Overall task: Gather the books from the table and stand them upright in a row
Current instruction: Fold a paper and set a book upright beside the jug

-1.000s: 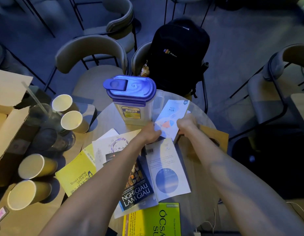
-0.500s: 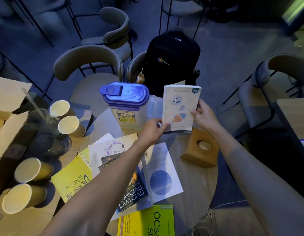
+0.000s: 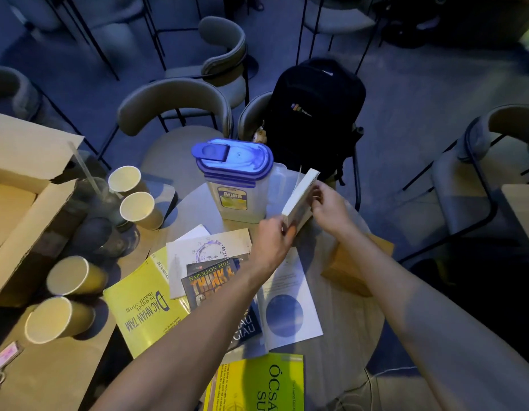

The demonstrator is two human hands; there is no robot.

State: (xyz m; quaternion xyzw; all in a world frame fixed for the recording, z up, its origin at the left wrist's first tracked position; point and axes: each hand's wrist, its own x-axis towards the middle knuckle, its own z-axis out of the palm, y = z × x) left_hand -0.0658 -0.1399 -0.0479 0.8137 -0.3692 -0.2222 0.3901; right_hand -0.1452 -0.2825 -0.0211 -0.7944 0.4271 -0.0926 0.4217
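Note:
A white paperback (image 3: 300, 197) stands nearly upright on the round table (image 3: 340, 327), edge-on to me, just right of the plastic jug. My left hand (image 3: 273, 235) grips its lower near corner and my right hand (image 3: 331, 207) holds its right side. Several books lie flat in front: a white book with a blue circle (image 3: 289, 304), a dark "Think &" book (image 3: 215, 284), a pale book (image 3: 204, 247), a yellow book (image 3: 141, 304) at the left and another yellow book (image 3: 263, 384) at the near edge. My left forearm covers part of the dark book.
A clear jug with a blue lid (image 3: 236, 179) stands at the table's back. A wooden tissue box (image 3: 352, 262) sits right of the books. Several paper cups (image 3: 137, 209) and an open cardboard box (image 3: 23, 203) crowd the left. A black backpack (image 3: 313, 117) rests on a chair behind.
The white paperback was lifted off the flat pile, raised upright facing me, then turned edge-on beside the jug. Both hands stayed on it.

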